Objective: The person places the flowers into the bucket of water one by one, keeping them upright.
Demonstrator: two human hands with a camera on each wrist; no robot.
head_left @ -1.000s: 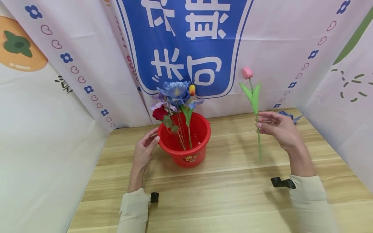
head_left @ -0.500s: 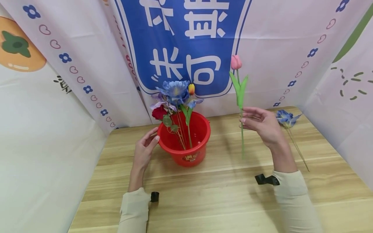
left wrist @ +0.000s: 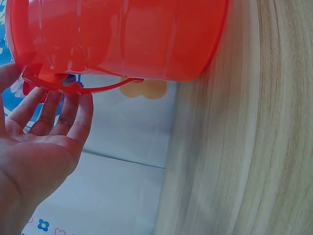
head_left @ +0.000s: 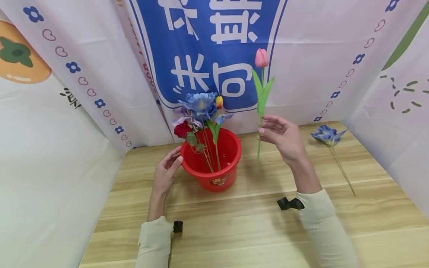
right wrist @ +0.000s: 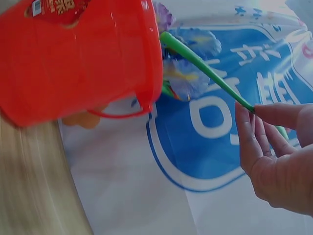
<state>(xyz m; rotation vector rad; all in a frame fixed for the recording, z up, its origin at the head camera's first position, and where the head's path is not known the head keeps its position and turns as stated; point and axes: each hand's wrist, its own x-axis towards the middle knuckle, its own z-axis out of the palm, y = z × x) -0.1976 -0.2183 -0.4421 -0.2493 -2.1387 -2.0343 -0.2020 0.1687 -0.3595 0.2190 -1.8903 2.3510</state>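
Note:
A red bucket point(head_left: 219, 182) stands on the table, holding several artificial flowers: a blue flower point(head_left: 201, 104), a red rose point(head_left: 182, 129) and a yellow-orange tulip point(head_left: 219, 102) among them. My left hand point(head_left: 165, 173) grips the bucket's left rim, thumb at the rim and fingers by the bucket's handle point(left wrist: 105, 88). To the right of the bucket, my right hand point(head_left: 283, 139) pinches the green stem point(right wrist: 210, 73) of a pink tulip point(head_left: 261, 58) between thumb and fingers. The tulip is upright, its stem end hanging above the table.
Another blue flower point(head_left: 327, 134) with a long thin stem lies at the table's right side. Printed cloth walls point(head_left: 301, 74) rise behind and beside the wooden table point(head_left: 234, 230). Each wrist carries a small black camera mount.
My right hand has moved left with the pink tulip, closer to the bucket and slightly raised. The blue flower lying at right has come into full view. My left hand stays on the rim.

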